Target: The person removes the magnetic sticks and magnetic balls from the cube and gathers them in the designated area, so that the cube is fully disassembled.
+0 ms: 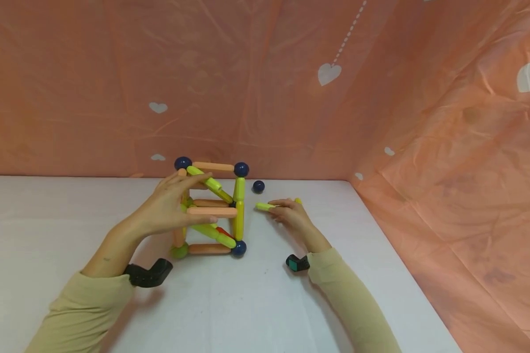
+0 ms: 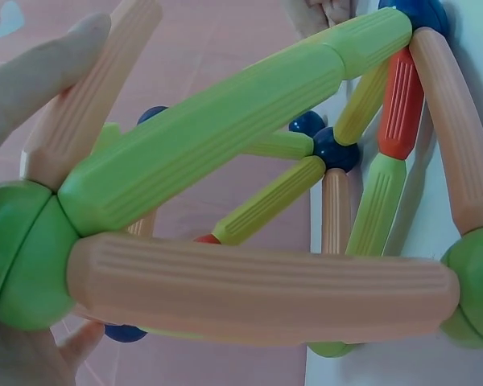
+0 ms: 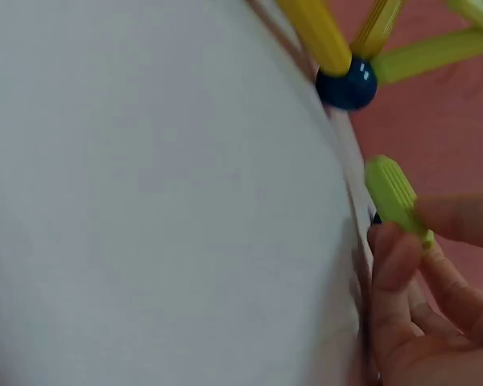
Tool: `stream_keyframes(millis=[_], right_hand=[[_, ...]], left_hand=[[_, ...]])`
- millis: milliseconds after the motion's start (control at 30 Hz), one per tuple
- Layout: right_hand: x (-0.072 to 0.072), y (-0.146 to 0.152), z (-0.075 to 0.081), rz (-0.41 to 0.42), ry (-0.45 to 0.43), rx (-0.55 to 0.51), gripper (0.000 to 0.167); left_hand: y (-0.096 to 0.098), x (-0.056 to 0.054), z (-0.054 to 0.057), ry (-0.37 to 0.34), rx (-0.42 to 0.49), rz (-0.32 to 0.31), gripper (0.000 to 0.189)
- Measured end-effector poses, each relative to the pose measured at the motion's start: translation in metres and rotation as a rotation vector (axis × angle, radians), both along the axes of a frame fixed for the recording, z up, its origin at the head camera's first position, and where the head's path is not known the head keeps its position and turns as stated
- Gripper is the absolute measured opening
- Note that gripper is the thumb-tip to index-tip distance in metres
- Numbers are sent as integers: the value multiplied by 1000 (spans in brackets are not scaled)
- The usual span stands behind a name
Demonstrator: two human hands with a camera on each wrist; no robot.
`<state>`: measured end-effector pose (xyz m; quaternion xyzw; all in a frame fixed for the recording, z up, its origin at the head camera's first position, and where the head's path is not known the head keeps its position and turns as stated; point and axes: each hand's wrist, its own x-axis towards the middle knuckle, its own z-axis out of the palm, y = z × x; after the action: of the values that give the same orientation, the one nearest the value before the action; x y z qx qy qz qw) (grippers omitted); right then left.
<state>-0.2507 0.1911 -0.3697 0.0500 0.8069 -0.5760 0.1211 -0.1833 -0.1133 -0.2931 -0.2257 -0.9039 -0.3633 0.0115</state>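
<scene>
A box-like structure [image 1: 239,220] of magnetic rods and balls stands on the white table, with peach, green, yellow and red rods. My left hand [image 1: 170,206] holds its left side, fingers over the top and thumb along a front peach rod [image 1: 216,212]. In the left wrist view a digit lies against a peach rod [image 2: 88,104] near a green ball [image 2: 24,253]. To the right of the structure, my right hand [image 1: 291,218] pinches a short light-green rod [image 3: 392,189] between thumb and fingers. The rod is apart from the structure, its far end hidden by the fingers.
A loose dark blue ball [image 1: 258,187] lies on the table [image 1: 229,309] behind the light-green rod. A yellow rod tip [image 1: 298,200] shows behind my right hand. An orange cloth [image 1: 269,88] with white hearts hangs along the back and right side.
</scene>
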Motion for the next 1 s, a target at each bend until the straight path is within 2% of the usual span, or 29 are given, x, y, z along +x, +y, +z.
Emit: stream_keyframes(millis=[100,300,500,567,667,767,1000], right_hand=[[-8,3,-7,-30,-21,-14,34],[-9,0,-7,-90,26,3,33],[-3,-5,-5,-109,88,-3,36],[1,-5,-4,-120,115,-9,37],[10,-7,-2,-133,178,-34,35],[22,-14,5,-98,252,-78,31],[53,-41,27,95,333,-260,28]], left_hand=[[1,1,1,-28,9,7,93],[2,1,1,13,16,-4,92],[1,1,1,-15,10,13,92],[1,2,1,-33,6,20,93],[1,2,0,-24,3,18,93],[1,2,0,-27,1,20,93],[0,3,1,-1,-3,22,92]])
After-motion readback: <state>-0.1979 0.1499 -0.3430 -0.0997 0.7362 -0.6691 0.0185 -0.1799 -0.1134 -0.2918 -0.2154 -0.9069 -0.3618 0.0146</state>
